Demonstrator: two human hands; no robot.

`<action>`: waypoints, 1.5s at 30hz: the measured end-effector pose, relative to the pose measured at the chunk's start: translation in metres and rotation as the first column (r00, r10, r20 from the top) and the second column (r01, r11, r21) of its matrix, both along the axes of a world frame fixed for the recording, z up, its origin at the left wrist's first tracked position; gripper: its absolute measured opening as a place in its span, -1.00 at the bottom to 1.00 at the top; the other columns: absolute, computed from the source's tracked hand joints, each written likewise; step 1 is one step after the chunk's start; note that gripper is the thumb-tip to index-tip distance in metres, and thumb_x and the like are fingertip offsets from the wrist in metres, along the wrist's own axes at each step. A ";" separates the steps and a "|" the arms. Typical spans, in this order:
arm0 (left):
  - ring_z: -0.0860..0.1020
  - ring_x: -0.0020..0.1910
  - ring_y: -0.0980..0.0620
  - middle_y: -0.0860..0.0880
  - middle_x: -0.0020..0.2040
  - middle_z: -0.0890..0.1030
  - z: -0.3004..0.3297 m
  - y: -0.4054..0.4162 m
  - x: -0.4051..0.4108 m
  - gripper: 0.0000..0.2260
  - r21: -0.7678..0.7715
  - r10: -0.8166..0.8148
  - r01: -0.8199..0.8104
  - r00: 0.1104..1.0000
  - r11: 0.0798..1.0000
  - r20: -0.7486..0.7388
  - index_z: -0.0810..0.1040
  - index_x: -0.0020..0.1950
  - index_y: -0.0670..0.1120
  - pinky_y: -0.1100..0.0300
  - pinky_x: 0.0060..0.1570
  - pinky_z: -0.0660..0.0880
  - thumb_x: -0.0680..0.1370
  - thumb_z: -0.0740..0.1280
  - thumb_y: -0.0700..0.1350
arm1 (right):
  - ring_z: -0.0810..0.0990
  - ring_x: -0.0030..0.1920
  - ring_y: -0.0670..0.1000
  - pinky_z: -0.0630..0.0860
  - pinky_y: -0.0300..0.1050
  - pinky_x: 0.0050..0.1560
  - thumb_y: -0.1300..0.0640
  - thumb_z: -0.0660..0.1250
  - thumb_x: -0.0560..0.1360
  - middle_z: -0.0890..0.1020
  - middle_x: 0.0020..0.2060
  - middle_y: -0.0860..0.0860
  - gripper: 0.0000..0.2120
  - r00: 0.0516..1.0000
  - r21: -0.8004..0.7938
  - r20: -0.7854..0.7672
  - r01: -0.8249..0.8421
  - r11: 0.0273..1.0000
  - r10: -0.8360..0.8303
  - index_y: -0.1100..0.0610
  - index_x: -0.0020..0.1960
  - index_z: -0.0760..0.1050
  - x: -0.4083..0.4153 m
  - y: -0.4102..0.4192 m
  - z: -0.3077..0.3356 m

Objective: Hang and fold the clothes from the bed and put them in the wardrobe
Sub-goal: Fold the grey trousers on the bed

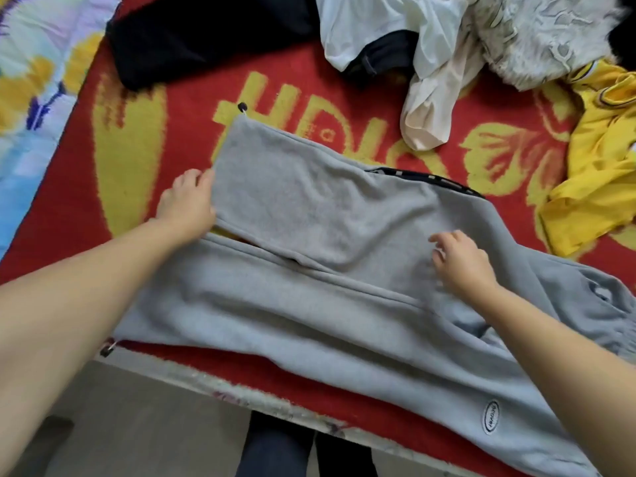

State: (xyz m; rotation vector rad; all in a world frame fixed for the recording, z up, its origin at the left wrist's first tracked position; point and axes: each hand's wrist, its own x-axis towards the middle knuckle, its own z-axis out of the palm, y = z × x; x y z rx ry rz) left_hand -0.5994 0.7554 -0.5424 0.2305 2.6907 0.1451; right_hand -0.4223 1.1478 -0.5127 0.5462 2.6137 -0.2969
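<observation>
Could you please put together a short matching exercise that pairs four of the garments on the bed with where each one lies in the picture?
Things:
1. grey sweatpants
2. yellow garment
3. black garment
4. white garment

Places:
A. far left of the bed
B. right edge, crumpled
C. near edge, under both hands
D. far side, middle, in the pile

Pairs: 1-C, 2-B, 3-A, 4-D
</observation>
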 end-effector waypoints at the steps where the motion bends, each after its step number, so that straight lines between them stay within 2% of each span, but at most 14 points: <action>1: 0.23 0.43 -0.20 -0.21 0.46 0.24 -0.003 0.022 -0.016 -0.41 0.021 -0.126 0.127 0.992 0.992 -0.030 0.19 0.51 -0.14 -0.07 0.36 0.22 0.49 0.26 -0.27 | 0.41 0.28 0.19 0.38 0.10 0.18 0.19 0.18 0.57 0.46 0.26 0.14 -0.67 1.000 0.013 -0.003 0.011 1.000 -0.011 0.15 0.33 0.43 -0.015 0.011 -0.001; 5: 0.04 0.53 -0.09 -0.12 0.57 0.03 -0.022 0.092 -0.080 -0.37 -0.041 -0.427 0.427 0.904 0.903 0.003 0.04 0.56 -0.09 -0.04 0.47 0.03 0.53 0.18 -0.31 | 0.25 0.41 0.22 0.27 0.15 0.37 0.32 0.19 0.50 0.25 0.46 0.18 -0.43 0.993 0.053 -0.065 0.102 0.993 -0.099 0.17 0.50 0.20 -0.074 0.052 -0.014; 7: 0.00 0.54 -0.08 -0.12 0.57 -0.01 -0.031 0.109 -0.103 -0.33 -0.135 -0.484 0.488 0.873 0.862 0.068 -0.03 0.57 -0.06 -0.10 0.46 -0.03 0.52 0.18 -0.30 | 0.12 0.50 0.16 0.12 0.17 0.46 0.31 0.23 0.49 0.10 0.53 0.12 -0.29 0.992 0.114 0.028 0.123 0.986 -0.127 0.07 0.55 0.04 -0.095 0.067 -0.025; 9: 0.14 0.49 -0.13 -0.18 0.51 0.15 -0.037 0.119 -0.113 -0.33 -0.223 -0.519 0.522 0.851 0.823 0.077 0.06 0.54 -0.05 -0.17 0.43 0.01 0.48 0.25 -0.27 | 0.17 0.48 0.18 0.15 0.19 0.45 0.26 0.27 0.48 0.15 0.50 0.14 -0.26 0.971 0.111 0.187 0.130 0.985 -0.149 0.04 0.56 0.02 -0.104 0.073 -0.034; 11: 0.41 0.26 -0.21 -0.23 0.27 0.46 -0.035 0.119 -0.115 -0.58 -0.234 -0.551 0.546 0.833 0.804 0.048 0.29 0.28 -0.10 -0.12 0.32 0.20 0.45 0.26 -0.29 | 0.38 0.32 0.23 0.36 0.15 0.25 0.21 0.29 0.48 0.37 0.34 0.22 -0.43 0.959 0.148 0.244 0.107 0.983 -0.141 0.10 0.45 0.21 -0.101 0.074 -0.036; 13: 0.53 0.06 -0.21 -0.22 0.05 0.59 -0.026 0.110 -0.115 -0.80 -0.234 -0.590 0.586 0.805 0.776 0.057 0.31 0.00 -0.07 0.01 0.10 0.31 0.47 0.24 -0.30 | 0.52 0.08 0.24 0.44 0.04 -0.04 0.15 0.28 0.50 0.53 0.09 0.23 -0.68 0.966 0.197 0.242 0.044 0.979 -0.092 0.16 0.23 0.37 -0.095 0.073 -0.029; 17: 0.55 -0.01 -0.24 -0.21 0.03 0.57 0.007 0.071 -0.130 -0.91 -0.210 -0.595 0.582 0.804 0.786 -0.001 0.42 -0.03 -0.11 0.07 -0.22 0.32 0.50 0.23 -0.27 | 0.54 -0.04 0.28 0.44 0.02 -0.18 0.16 0.28 0.50 0.57 -0.06 0.25 -0.83 0.996 0.199 0.072 0.032 0.980 -0.047 0.17 0.08 0.45 -0.085 0.081 0.003; 22: 0.54 -0.15 -0.31 -0.25 -0.12 0.50 0.073 0.033 -0.155 -0.80 -0.087 -0.596 0.604 0.736 0.792 -0.321 0.57 0.02 -0.22 0.08 -0.35 0.26 0.41 0.34 -0.34 | 0.57 -0.12 0.32 0.44 0.07 -0.21 0.24 0.35 0.41 0.60 -0.14 0.26 -0.83 0.949 0.154 -0.305 -0.030 0.988 0.077 0.19 0.00 0.50 -0.077 0.071 0.050; 29: 0.60 -0.34 -0.23 -0.23 -0.16 0.62 0.090 -0.057 -0.027 -0.42 0.000 -0.718 0.745 0.644 0.667 -0.264 0.52 0.18 -0.15 0.05 -0.50 0.46 0.21 0.51 -0.44 | 0.66 -0.10 0.20 0.55 0.02 -0.20 0.26 0.43 0.37 0.68 -0.07 0.10 -0.65 0.923 -0.106 -0.176 -0.363 0.926 0.341 0.09 0.14 0.60 0.012 0.023 0.081; 32: 0.58 -0.36 -0.14 -0.16 -0.25 0.59 0.075 -0.090 0.059 -0.38 -0.122 -0.759 0.749 0.643 0.651 -0.104 0.51 0.12 -0.12 0.06 -0.44 0.47 0.13 0.55 -0.44 | 0.61 0.10 0.12 0.49 -0.04 -0.02 0.13 0.38 0.46 0.62 0.15 0.03 -0.58 0.895 -0.181 -0.051 -0.445 0.877 0.444 0.02 0.31 0.49 0.067 -0.009 0.077; 35: 0.45 0.25 -0.03 -0.02 0.20 0.47 0.053 -0.083 0.129 -0.44 -0.424 -0.487 0.622 0.781 0.658 0.391 0.25 0.45 0.11 -0.04 0.19 0.34 0.49 0.28 -0.20 | 0.48 0.24 0.07 0.36 -0.10 0.16 -0.08 0.25 0.55 0.50 0.28 0.01 -0.45 0.783 -0.378 0.149 -0.519 0.767 0.604 -0.04 0.50 0.21 0.115 -0.044 0.064; 37: 0.34 0.35 0.01 0.01 0.31 0.37 0.045 -0.041 0.160 -0.48 -0.479 -0.352 0.595 0.788 0.645 0.505 0.13 0.50 0.15 -0.01 0.29 0.24 0.55 0.14 -0.08 | 0.45 0.23 0.09 0.30 -0.08 0.23 -0.05 0.23 0.57 0.49 0.26 0.04 -0.46 0.730 -0.401 0.104 -0.591 0.700 0.676 0.01 0.51 0.21 0.134 -0.045 0.058; 41: 0.38 0.28 -0.04 -0.02 0.26 0.42 0.036 0.117 0.212 -0.62 -0.199 -0.600 0.641 0.766 0.742 0.229 0.32 0.40 0.02 0.08 0.27 0.27 0.57 0.14 -0.08 | 0.47 0.24 0.16 0.35 0.01 0.25 0.34 0.20 0.48 0.52 0.24 0.14 -0.53 0.917 -0.221 -0.154 -0.395 0.892 0.368 0.18 0.38 0.41 0.143 0.046 0.055; 45: 0.41 0.24 -0.13 -0.10 0.25 0.44 0.033 0.279 0.270 -0.64 0.195 -0.578 0.558 0.813 0.807 0.068 0.38 0.37 -0.08 0.01 0.14 0.39 0.60 0.17 0.00 | 0.21 0.46 0.15 0.25 0.06 0.39 0.35 0.23 0.46 0.23 0.48 0.15 -0.32 0.972 0.035 0.021 -0.236 0.971 0.236 0.07 0.53 0.16 0.129 0.166 0.044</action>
